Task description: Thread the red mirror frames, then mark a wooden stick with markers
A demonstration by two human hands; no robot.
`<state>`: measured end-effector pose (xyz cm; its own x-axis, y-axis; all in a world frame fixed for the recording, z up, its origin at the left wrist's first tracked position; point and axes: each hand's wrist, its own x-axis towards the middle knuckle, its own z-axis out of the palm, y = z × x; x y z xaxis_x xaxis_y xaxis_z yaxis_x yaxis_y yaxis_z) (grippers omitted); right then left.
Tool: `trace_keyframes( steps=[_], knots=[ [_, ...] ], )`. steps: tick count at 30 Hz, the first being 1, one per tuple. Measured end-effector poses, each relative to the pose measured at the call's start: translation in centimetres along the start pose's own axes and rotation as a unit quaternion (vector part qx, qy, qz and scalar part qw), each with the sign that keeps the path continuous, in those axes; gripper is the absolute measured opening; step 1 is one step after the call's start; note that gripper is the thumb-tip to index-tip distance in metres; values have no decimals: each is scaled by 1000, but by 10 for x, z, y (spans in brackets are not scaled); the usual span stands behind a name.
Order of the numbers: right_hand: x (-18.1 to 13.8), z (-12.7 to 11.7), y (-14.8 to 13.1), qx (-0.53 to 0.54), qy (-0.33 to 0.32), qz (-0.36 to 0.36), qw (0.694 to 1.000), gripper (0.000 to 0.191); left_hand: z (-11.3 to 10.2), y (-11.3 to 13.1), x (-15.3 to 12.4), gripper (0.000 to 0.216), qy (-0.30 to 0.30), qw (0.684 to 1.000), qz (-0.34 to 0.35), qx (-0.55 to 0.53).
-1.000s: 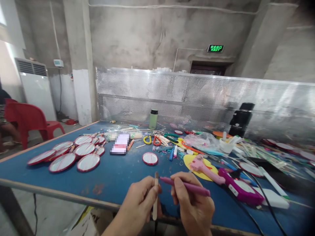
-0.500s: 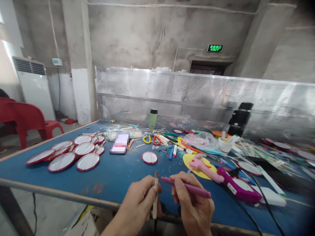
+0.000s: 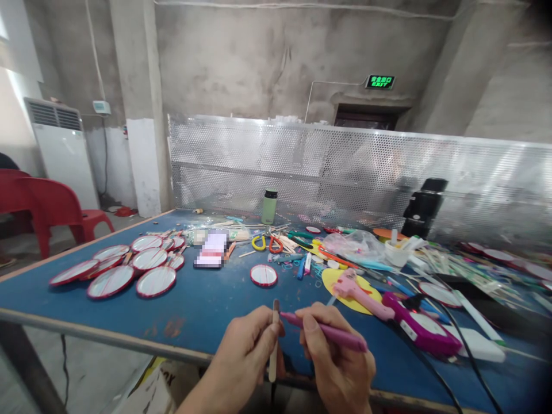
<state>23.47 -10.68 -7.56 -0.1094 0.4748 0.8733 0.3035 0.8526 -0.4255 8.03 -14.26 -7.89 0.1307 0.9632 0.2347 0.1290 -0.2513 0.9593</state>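
Upright in my left hand (image 3: 246,347) is a wooden craft stick (image 3: 273,365), pinched between thumb and fingers, its top end coloured dark brown. My right hand (image 3: 340,356) grips a pink-purple marker pen (image 3: 340,335) like a writing tool. The marker's tip points left and lies at the stick's upper part; whether it touches I cannot tell. Just beyond my hands, a round white disc with a red rim (image 3: 264,275) rests on the blue table (image 3: 207,322). To the right, a pink and purple glue gun (image 3: 401,319) lies partly over a yellow disc (image 3: 328,282).
Several red-rimmed discs (image 3: 111,282) are piled at the left, near a phone (image 3: 211,249). A green bottle (image 3: 269,208) stands at the back. Scissors, pens, sticks and a white cup (image 3: 395,253) crowd the right side. Black cables (image 3: 425,365) run over the right front edge.
The marker has shifted slightly left, bringing its tip closer to the stick. The whole view has moved a little; both hands keep their grips.
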Motion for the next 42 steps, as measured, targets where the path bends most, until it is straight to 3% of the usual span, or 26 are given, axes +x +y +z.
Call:
trace_keyframes(
  steps=[12, 17, 39, 42],
  knots=[
    [3, 0, 0, 11, -23, -10, 1000, 19, 0, -1, 1, 29, 0, 1000, 2, -3],
    [1, 1, 0, 16, 3, -8, 1000, 18, 0, -1, 2, 29, -4, 1000, -4, -8],
    [4, 0, -3, 4, -14, -16, 1000, 19, 0, -4, 2, 32, -2, 1000, 15, -3],
    [3, 1, -2, 2, 6, -14, 1000, 20, 0, -3, 2, 31, -1, 1000, 12, -5]
  ],
)
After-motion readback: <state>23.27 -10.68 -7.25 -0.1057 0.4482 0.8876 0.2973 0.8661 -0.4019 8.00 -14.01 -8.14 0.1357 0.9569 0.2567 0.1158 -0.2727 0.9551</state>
